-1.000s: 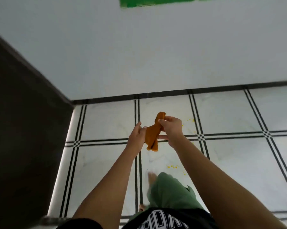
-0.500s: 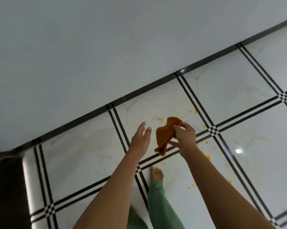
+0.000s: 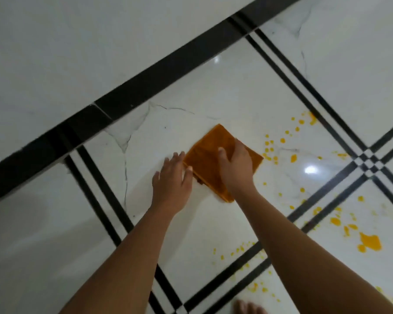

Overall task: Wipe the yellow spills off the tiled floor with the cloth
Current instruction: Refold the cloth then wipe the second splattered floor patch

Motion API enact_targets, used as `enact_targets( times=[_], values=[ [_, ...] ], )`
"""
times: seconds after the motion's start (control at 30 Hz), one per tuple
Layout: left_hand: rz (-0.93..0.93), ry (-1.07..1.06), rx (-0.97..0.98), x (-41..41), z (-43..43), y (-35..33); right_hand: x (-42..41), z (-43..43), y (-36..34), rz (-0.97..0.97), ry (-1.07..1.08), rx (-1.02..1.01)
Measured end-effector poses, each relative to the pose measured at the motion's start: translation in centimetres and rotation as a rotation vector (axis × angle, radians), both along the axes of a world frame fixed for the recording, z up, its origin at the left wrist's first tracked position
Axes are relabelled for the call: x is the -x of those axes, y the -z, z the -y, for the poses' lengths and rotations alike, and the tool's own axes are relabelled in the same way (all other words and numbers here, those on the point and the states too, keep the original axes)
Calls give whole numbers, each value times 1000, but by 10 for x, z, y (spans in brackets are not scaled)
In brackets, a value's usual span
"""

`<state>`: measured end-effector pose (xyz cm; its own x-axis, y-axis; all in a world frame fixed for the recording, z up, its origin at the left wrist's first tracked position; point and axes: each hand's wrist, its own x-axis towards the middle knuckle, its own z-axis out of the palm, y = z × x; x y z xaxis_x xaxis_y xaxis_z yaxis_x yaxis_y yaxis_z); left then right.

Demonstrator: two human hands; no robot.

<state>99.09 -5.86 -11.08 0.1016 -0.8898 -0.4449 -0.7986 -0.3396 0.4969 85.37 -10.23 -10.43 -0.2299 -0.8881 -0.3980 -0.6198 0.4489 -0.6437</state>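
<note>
Head view: an orange cloth is laid flat on the tiled floor, just beside the nearest yellow spills at its three o'clock. More spills are scattered toward four and five o'clock, the largest blot well apart from the cloth. A smear could be spread across clean tile if the cloth is dragged loosely, and droplets in the dark tile lines could be missed. The right hand is pressed flat on top of the cloth, fingers loosely spread, nothing gripped. The left hand is open, resting at the cloth's nine o'clock edge with the thumb touching it.
</note>
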Motion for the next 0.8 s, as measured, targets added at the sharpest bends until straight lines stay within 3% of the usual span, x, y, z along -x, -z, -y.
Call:
enact_targets(
  times=[0.1, 0.17, 0.3, 0.47, 0.57, 0.63, 0.7, 0.8],
  values=[
    [181, 136, 150, -16, 33, 35, -33, 14, 54, -279, -55, -37],
    [249, 160, 238, -22, 52, 47, -41, 25, 73, -475, -60, 90],
    [266, 131, 321, -32, 80, 54, -29, 52, 77, -515, -334, 202],
    [252, 253, 300, -21, 74, 51, 40, -56, 70, -556, -779, 329],
    [274, 398, 295, -4, 73, 56, 73, -6, 78, -624, -669, 329],
    [307, 417, 305, 6, 79, 59, 69, 56, 77, -627, -498, 225],
    [321, 393, 306, 14, 87, 59, 59, 62, 76, -624, -384, 208],
    [296, 422, 337, 28, 100, 55, 70, -22, 78, -626, -597, 310]
  ],
)
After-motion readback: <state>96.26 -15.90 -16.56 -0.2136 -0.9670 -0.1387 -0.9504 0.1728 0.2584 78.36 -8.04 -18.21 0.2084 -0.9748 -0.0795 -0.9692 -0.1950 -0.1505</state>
